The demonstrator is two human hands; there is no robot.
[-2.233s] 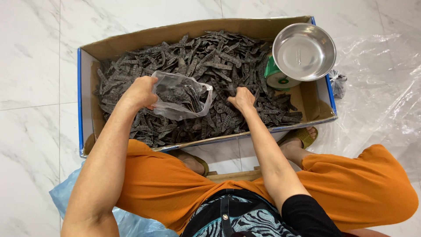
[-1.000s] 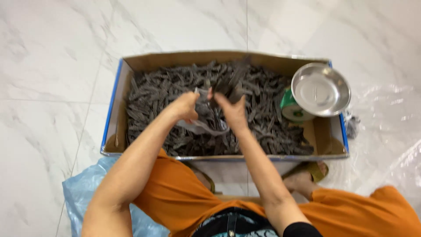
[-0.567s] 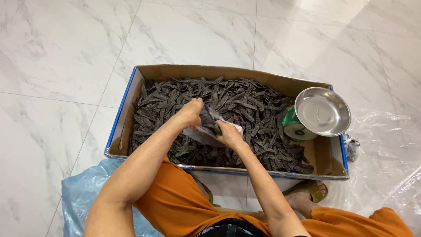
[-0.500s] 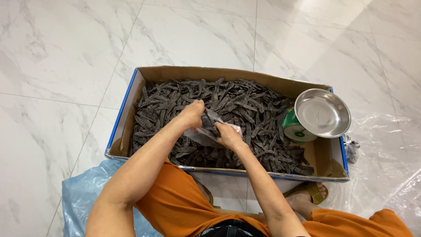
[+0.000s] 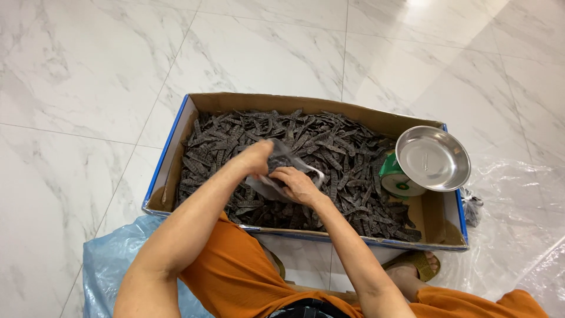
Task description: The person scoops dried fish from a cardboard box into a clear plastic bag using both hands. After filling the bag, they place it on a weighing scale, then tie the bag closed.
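- Sitting on the marble floor [image 5: 76,88]: cardboard box [image 5: 176,153] filled with dark dried strips [image 5: 329,147].
- Resting at the box's right end: steel bowl [image 5: 432,158].
- Gripping a clear plastic bag [image 5: 288,164] over the strips: left hand [image 5: 258,158] and right hand [image 5: 297,184], both clamped on it.

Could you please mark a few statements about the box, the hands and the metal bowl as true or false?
1. Both the left hand and the right hand hold a clear plastic bag over the cardboard box. True.
2. The box is filled with dark flat strips. True.
3. The metal bowl is heaped with strips. False: it is empty.
4. The bowl lies on the floor outside the box. False: it sits on a green-and-white container in the box's right end.
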